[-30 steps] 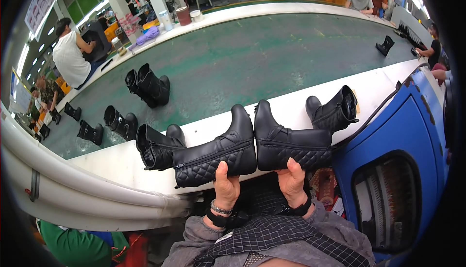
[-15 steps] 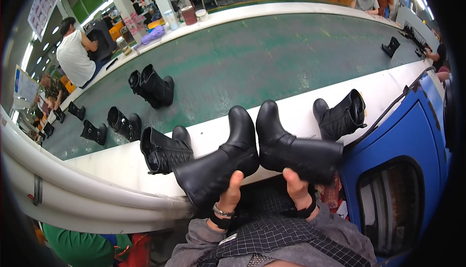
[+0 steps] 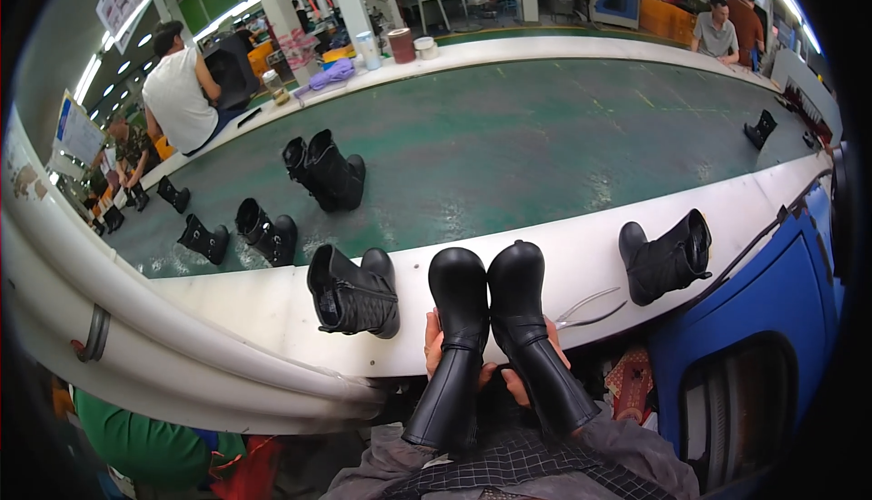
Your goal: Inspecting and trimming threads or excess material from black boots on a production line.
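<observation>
I hold two smooth black boots side by side over the white ledge, toes pointing away and shafts toward me. My left hand (image 3: 434,341) is closed around the left boot (image 3: 457,296), its fingers showing at the outer side. Around the right boot (image 3: 518,296) my right hand (image 3: 556,344) is closed in the same way. The toes lie close together. Part of each hand is hidden by the boots. Just right of them lies a metal hand tool with two curved handles (image 3: 595,319). Quilted black boots rest on the ledge, one at left (image 3: 368,305), one at right (image 3: 668,255).
Beyond the white ledge (image 3: 763,187) runs a wide green surface (image 3: 472,164) with several black boots (image 3: 331,178) at left. A blue machine (image 3: 649,346) stands at right, thick white pipes (image 3: 182,336) curve at left. People sit across.
The boots have swung from lying sideways, shafts spread outward, to nearly parallel with their shafts toward me. My grip has shifted to their outer sides. The metal tool has come into sight.
</observation>
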The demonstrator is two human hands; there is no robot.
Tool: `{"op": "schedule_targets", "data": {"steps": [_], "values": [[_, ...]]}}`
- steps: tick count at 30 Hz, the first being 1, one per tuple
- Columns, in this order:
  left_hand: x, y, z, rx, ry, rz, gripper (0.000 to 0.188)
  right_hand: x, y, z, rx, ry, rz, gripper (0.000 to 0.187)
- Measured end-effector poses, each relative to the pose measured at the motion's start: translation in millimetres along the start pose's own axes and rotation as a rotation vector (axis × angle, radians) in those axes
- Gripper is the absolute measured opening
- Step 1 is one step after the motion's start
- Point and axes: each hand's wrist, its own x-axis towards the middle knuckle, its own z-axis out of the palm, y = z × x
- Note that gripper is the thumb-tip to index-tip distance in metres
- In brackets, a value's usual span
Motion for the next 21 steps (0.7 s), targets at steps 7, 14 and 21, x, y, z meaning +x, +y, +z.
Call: {"op": "schedule_targets", "data": {"steps": [7, 14, 21], "values": [[12, 12, -12, 0.117, 0.069, -0.081, 0.082, 23, -32, 7, 0.380, -0.235, 0.530, 0.059], [35, 11, -16, -0.095, 0.075, -0.452, 0.091, 68, -27, 10, -0.168, -0.287, 0.227, 0.093], [27, 7, -12, -0.233, 0.054, -0.372, 0.091, 86, -61, 20, -0.360, -0.226, -0.135, 0.109]]}}
